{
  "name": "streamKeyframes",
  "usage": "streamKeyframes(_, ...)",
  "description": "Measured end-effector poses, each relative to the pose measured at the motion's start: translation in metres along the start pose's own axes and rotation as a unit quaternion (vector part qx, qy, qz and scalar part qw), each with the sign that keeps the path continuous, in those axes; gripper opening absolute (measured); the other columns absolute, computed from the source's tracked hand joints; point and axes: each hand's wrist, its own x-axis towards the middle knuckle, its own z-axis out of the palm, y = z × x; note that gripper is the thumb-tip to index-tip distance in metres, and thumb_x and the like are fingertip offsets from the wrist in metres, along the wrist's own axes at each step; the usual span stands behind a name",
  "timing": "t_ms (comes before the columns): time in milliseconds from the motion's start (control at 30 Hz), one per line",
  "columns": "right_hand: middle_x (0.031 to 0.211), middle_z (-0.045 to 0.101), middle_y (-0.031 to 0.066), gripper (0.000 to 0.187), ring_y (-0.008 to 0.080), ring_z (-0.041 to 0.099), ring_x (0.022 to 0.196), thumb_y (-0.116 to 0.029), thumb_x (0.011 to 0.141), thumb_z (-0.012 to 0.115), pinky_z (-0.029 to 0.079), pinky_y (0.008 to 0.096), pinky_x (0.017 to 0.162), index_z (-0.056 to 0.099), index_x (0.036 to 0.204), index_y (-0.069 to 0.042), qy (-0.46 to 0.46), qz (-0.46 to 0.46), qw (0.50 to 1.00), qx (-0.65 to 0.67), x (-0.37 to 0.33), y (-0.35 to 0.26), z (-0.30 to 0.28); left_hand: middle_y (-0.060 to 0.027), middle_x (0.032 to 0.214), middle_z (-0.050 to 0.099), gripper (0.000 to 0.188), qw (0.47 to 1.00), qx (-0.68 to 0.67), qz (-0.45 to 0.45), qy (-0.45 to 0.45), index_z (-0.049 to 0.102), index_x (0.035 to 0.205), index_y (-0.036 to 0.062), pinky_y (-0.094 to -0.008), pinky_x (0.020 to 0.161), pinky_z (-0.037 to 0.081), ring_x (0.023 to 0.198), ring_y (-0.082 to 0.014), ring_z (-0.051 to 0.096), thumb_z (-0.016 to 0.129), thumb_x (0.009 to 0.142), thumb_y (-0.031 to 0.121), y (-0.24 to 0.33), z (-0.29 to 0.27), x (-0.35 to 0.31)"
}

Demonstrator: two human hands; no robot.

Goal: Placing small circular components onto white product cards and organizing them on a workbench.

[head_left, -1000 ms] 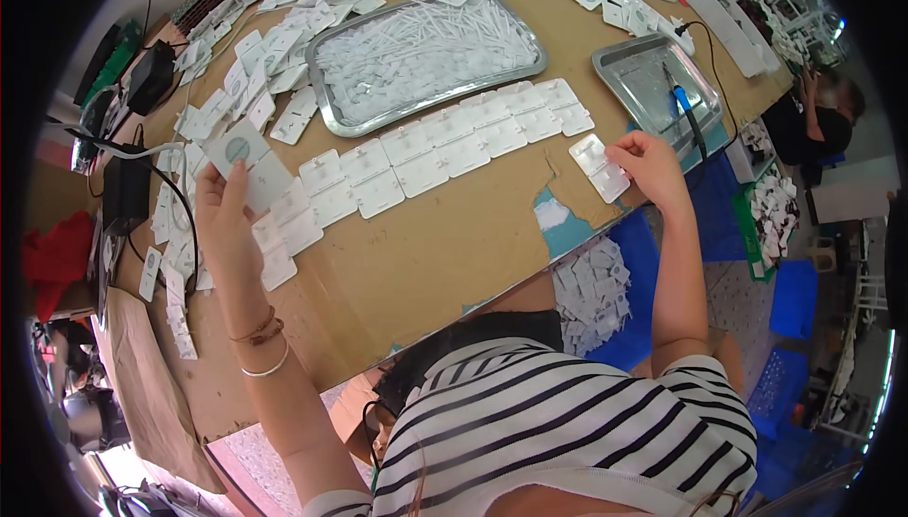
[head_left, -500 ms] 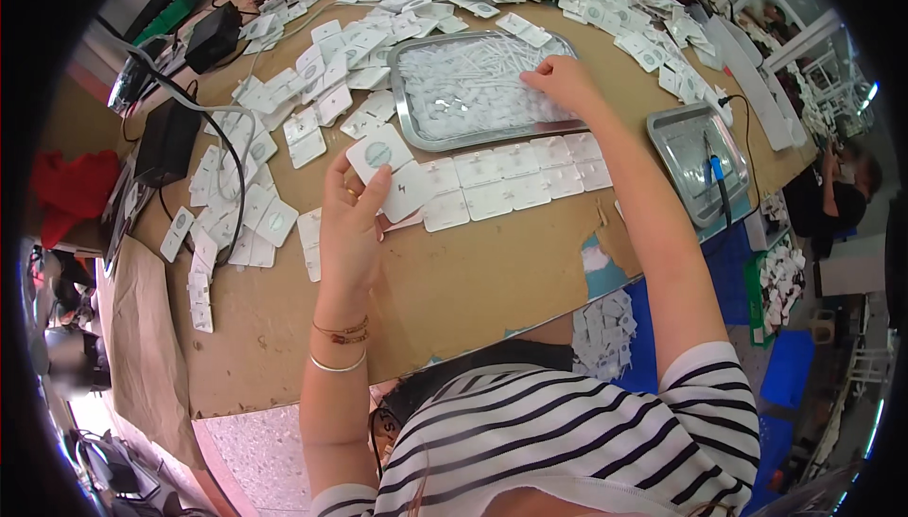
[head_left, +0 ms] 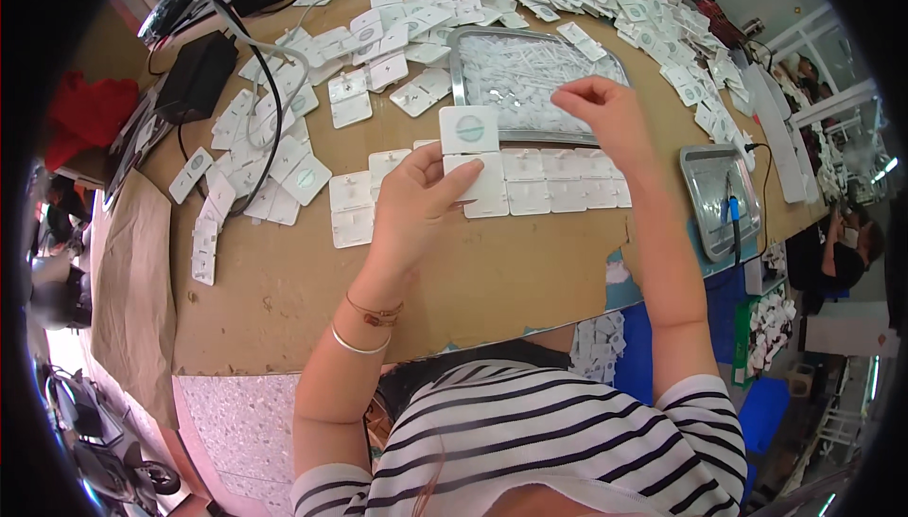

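Note:
My left hand point(head_left: 416, 197) is closed on a white two-panel plastic card point(head_left: 470, 129), thumb on its front. The upper panel bears a round grey-green print and stands over the tray's near edge. Behind and beside it lies a row of white cards point(head_left: 560, 179), joined in pairs. My right hand point(head_left: 615, 124) hangs over the right part of a metal tray point(head_left: 458, 72) with its thumb and fingers pinched together. Whatever is between those fingertips is too small to make out. Small white plastic sticks and bits point(head_left: 530, 68) fill the tray.
Loose white cards point(head_left: 378, 30) are heaped along the back and left. Black power adapters point(head_left: 196, 77) and cables lie at the left. On the right stands a smaller metal tray point(head_left: 719, 200) with a blue-handled tool point(head_left: 734, 210). A person point(head_left: 842, 247) sits farther right.
My left hand has moved right along the card row, still holding the card, which now faces me more upright. My right hand has drawn slightly nearer to me over the tray. The view has shifted.

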Motion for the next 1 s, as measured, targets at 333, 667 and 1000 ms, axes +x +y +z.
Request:
streamKeyframes(333, 0.074, 0.064, 0.0023, 0.008, 0.0071, 0.053, 0.065, -0.004, 0.072, 0.072, 0.042, 0.0216, 0.059, 0.067, 0.077, -0.001, -0.100, -0.087, 0.989, -0.060, -0.071, -0.062, 0.030, -0.0081, 0.096, 0.065, 0.037, 0.995, 0.041, 0.080, -0.044, 0.054, 0.115, -0.0069, -0.0227, 0.073, 0.049, 0.086, -0.0101, 0.061, 0.064, 0.086, 0.014, -0.001, 0.005, -0.006)
streamKeyframes(667, 0.072, 0.062, -0.0007, 0.011, 0.0029, 0.053, 0.066, -0.008, 0.075, 0.073, 0.041, 0.0182, 0.057, 0.066, 0.081, 0.000, -0.193, 0.076, 0.978, 0.011, -0.065, -0.066, 0.021, -0.0080, 0.093, 0.065, 0.031, 0.992, 0.078, 0.098, -0.029, 0.060, 0.108, -0.0044, -0.0233, 0.071, 0.050, 0.082, -0.0106, 0.062, 0.066, 0.085, 0.016, 0.000, 0.007, -0.010)
streamKeyframes(1000, 0.077, 0.062, 0.0006, 0.017, 0.0066, 0.056, 0.070, -0.011, 0.076, 0.074, 0.044, 0.0210, 0.064, 0.063, 0.084, -0.002, -0.195, 0.099, 0.966, 0.135, -0.056, -0.045, 0.028, -0.0047, 0.085, 0.065, 0.030, 0.997, 0.013, 0.073, -0.005, 0.063, 0.104, -0.0024, -0.0222, 0.068, 0.047, 0.078, -0.0085, 0.058, 0.065, 0.087, 0.023, 0.002, 0.006, -0.012)
